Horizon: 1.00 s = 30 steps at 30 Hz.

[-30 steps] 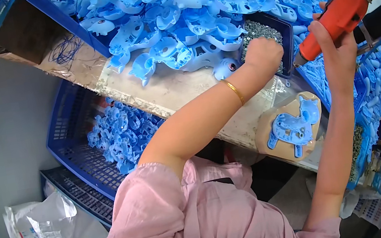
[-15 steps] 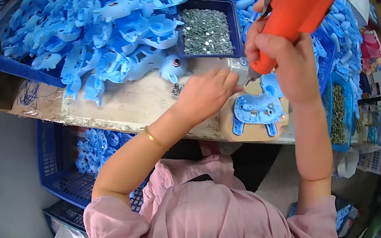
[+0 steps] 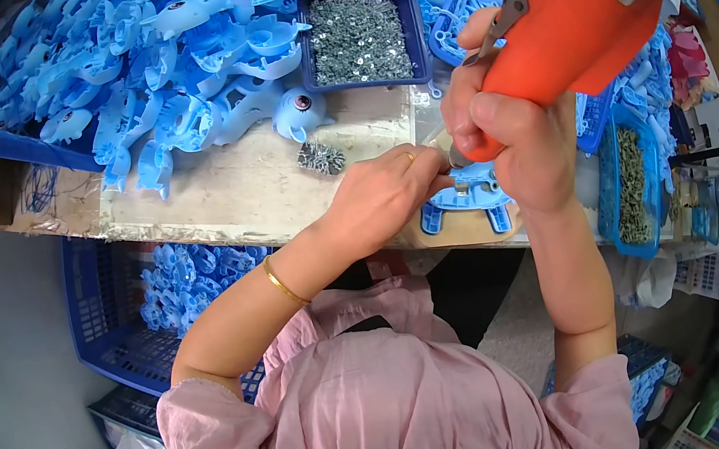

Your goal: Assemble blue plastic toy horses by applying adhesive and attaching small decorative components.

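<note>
A red-orange power driver (image 3: 560, 29) is gripped in the right hand (image 3: 514, 127), its fingers wrapped round the body, to the near right of a dark blue tray (image 3: 417, 34) of small metal fasteners. The driver's nose is held at a light-blue plastic shell (image 3: 473, 193), partly covered by the hands, which is set on a tan block (image 3: 465, 229) nearer the wearer than the tray and slightly to its right. The left hand (image 3: 388, 193) is poised beside the nose, fingertips bunched; whether anything is pinched there cannot be told. Fastening of the shell appears to be under way; steady alignment of the hidden tip, with fingers clear, would be called for.
</note>
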Tool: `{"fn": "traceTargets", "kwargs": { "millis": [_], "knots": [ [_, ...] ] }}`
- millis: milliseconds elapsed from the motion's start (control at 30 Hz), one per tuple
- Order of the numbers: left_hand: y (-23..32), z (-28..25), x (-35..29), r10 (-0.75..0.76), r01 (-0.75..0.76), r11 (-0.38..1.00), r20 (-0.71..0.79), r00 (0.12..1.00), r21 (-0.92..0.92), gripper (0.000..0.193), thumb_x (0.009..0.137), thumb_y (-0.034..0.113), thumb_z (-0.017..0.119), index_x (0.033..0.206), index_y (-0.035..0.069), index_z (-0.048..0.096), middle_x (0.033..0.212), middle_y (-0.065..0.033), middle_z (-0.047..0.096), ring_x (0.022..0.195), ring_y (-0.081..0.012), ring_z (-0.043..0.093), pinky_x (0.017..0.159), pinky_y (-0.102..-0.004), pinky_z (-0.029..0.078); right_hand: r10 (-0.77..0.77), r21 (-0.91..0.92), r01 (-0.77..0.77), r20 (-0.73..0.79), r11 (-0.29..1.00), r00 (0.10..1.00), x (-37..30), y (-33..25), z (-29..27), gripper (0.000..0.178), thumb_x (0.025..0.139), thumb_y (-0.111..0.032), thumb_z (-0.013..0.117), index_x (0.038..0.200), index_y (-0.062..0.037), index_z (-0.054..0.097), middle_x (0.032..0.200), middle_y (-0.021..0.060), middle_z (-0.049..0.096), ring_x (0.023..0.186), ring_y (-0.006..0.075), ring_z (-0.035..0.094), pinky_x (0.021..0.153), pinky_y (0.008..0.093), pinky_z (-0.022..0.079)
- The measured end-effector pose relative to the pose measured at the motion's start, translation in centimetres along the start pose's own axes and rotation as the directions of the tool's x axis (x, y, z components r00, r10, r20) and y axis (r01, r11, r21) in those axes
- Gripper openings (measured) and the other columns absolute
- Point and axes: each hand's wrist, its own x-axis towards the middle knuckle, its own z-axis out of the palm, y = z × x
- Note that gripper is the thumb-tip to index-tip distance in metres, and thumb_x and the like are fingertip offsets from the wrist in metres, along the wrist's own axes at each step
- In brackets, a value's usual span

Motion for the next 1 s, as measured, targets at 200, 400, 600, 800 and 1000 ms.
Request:
{"fn": "traceTargets", "kwargs": {
  "millis": [200,400,600,800,1000],
  "knots": [
    [-0.3,0.1,0.1,-0.001,0.007,0.974,0.028,1.0,-0.227,0.02,0.093,0.022,0.067,0.102,0.008,0.057,0.086,-0.0099,0.066,0.082,-0.0306,0.067,0.068,-0.042,0.053,0.024,0.035,-0.024,-0.013,0.999,1.0,-0.1,-0.2,-0.6,0.045,0.078,-0.011,0.055,0.121,0.0008,0.048,0.064,0.0072,0.054,0.05,0.0126,0.042,0.05,0.0289,0.038],
    [0.0,0.0,0.2,-0.015,0.041,0.963,0.1,0.995,-0.266,0.017,0.093,0.02,0.066,0.103,0.008,0.058,0.09,-0.0107,0.067,0.084,-0.0324,0.067,0.07,-0.0429,0.053,0.044,0.056,-0.044,-0.008,0.997,0.999,-0.2,-0.3,-1.1,0.044,0.079,-0.013,0.057,0.12,-0.0002,0.048,0.065,0.0074,0.055,0.051,0.0122,0.044,0.05,0.0284,0.038],
    [-0.2,-0.3,0.2,0.044,-0.022,0.969,0.085,0.995,-0.245,0.031,0.087,0.026,0.073,0.108,0.007,0.059,0.091,-0.0116,0.064,0.088,-0.0332,0.064,0.073,-0.0422,0.052,0.09,0.235,-0.099,0.047,0.967,0.995,-0.7,0.3,-1.6,0.037,0.081,-0.006,0.064,0.115,0.0068,0.055,0.067,0.0036,0.06,0.056,0.0086,0.056,0.054,0.0235,0.046],
    [0.2,-0.1,0.2,-0.041,0.041,0.999,0.013,0.999,-0.033,0.065,0.074,0.04,0.083,0.123,0.006,0.057,0.112,-0.0097,0.06,0.105,-0.0306,0.06,0.086,-0.0397,0.051,0.085,-0.001,-0.086,-0.083,0.996,0.993,-1.3,2.8,-1.9,0.029,0.086,-0.006,0.056,0.113,0.0027,0.049,0.062,0.0046,0.052,0.051,0.0114,0.046,0.049,0.0276,0.038],
    [0.1,0.9,-0.3,-0.116,0.118,0.993,0.075,0.99,-0.014,0.067,0.073,0.042,0.083,0.122,0.005,0.058,0.118,-0.0096,0.057,0.108,-0.0299,0.059,0.089,-0.0397,0.05,0.093,0.027,-0.091,-0.119,0.996,0.989,-1.5,4.0,-1.9,0.028,0.089,-0.01,0.059,0.111,0.0027,0.049,0.065,0.0053,0.054,0.052,0.0108,0.046,0.05,0.0271,0.039]
  ]
}}
